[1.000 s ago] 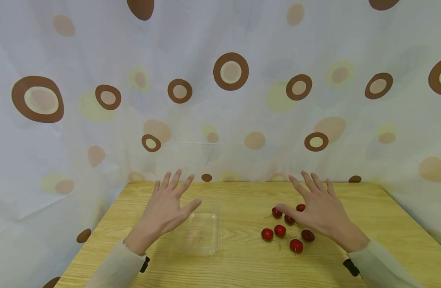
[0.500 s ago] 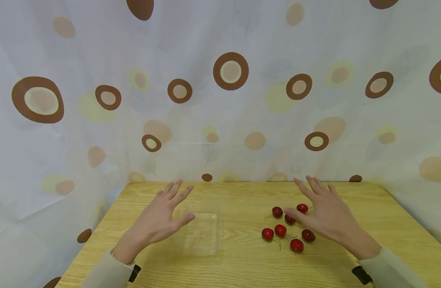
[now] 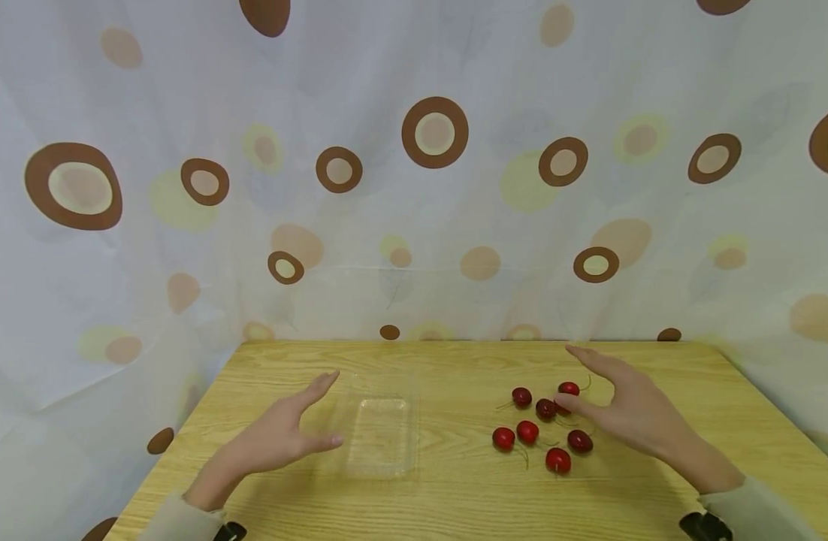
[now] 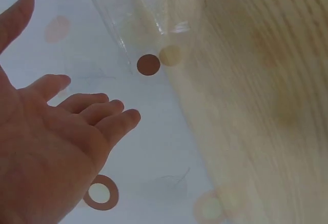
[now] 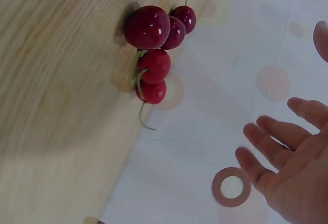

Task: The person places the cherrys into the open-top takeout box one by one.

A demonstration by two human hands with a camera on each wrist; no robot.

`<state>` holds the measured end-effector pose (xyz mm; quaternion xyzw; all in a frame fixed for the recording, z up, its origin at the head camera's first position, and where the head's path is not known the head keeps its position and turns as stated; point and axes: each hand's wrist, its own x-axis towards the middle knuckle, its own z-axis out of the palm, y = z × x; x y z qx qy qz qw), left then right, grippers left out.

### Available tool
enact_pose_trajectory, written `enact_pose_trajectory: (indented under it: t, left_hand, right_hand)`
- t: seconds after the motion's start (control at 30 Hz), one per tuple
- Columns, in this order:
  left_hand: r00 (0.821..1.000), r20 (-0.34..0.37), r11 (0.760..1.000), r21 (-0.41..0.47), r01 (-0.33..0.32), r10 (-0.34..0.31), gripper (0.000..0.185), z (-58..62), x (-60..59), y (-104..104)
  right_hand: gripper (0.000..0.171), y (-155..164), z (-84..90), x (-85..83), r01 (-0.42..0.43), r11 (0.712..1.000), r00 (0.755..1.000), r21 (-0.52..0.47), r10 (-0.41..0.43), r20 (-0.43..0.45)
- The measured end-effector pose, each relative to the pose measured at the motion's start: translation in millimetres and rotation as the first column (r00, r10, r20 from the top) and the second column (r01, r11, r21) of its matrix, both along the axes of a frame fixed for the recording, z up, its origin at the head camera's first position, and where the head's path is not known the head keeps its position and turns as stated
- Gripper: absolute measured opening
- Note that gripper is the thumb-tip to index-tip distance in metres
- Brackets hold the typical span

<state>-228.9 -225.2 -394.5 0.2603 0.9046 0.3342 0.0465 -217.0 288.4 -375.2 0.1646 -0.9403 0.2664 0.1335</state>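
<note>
We hold our left hand [image 3: 279,436] flat-fingered beside the clear tray [image 3: 379,436]. Our right hand [image 3: 630,413] hovers empty, fingers straight, by the cherries [image 3: 539,428].

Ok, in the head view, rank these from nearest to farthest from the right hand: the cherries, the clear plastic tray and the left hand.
Measured from the right hand:
1. The cherries, just beside its thumb, toward the table's middle.
2. The clear plastic tray, left of the cherries.
3. The left hand, beyond the tray's left edge.
</note>
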Motion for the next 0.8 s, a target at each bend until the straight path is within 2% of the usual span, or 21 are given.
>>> enact_pose_trajectory:
  t: [0.07,0.17,0.27,0.37,0.47,0.57,0.7,0.8]
  left_hand:
    - [0.998,0.052,0.999,0.029,0.038,-0.04,0.094,-5.5,1.6,-4]
    - [0.985,0.134,0.991,0.098,0.093,-0.106,0.091,-12.8,3.3,-8]
    - [0.963,0.207,0.973,0.186,0.134,-0.173,0.087,-19.6,3.6,-10]
    - [0.943,0.259,0.959,0.243,0.146,-0.209,0.086,-25.6,3.7,-11]
    - [0.93,0.287,0.95,0.271,0.154,-0.232,0.087,-28.2,5.2,-11]
    - [0.92,0.299,0.942,0.293,0.163,-0.253,0.086,-27.9,7.1,-11]
    - [0.913,0.31,0.935,0.314,0.165,-0.265,0.086,-28.1,6.5,-10]
    - [0.912,0.315,0.934,0.319,0.158,-0.262,0.085,-29.5,5.6,-10]
  right_hand:
    - [0.07,8,-4.1,-1.8,-0.004,0.999,1.0,-0.034,0.004,-0.003]
    - [0.055,23,-10.4,-4.7,-0.014,0.995,0.999,-0.095,0.018,0.036]
    - [0.045,37,-17.7,-6.9,-0.029,0.988,0.993,-0.149,0.046,0.111]
    - [0.041,51,-25.6,-7.1,-0.032,0.983,0.976,-0.183,0.07,0.205]
    - [0.042,61,-33.8,-6.3,-0.04,0.976,0.949,-0.214,0.104,0.298]
    - [0.042,69,-41.1,-5.9,-0.088,0.963,0.925,-0.254,0.174,0.337]
    - [0.038,75,-48.9,-7.6,-0.162,0.945,0.911,-0.282,0.253,0.326]
    - [0.035,77,-52.7,-9.2,-0.179,0.944,0.91,-0.276,0.266,0.319]
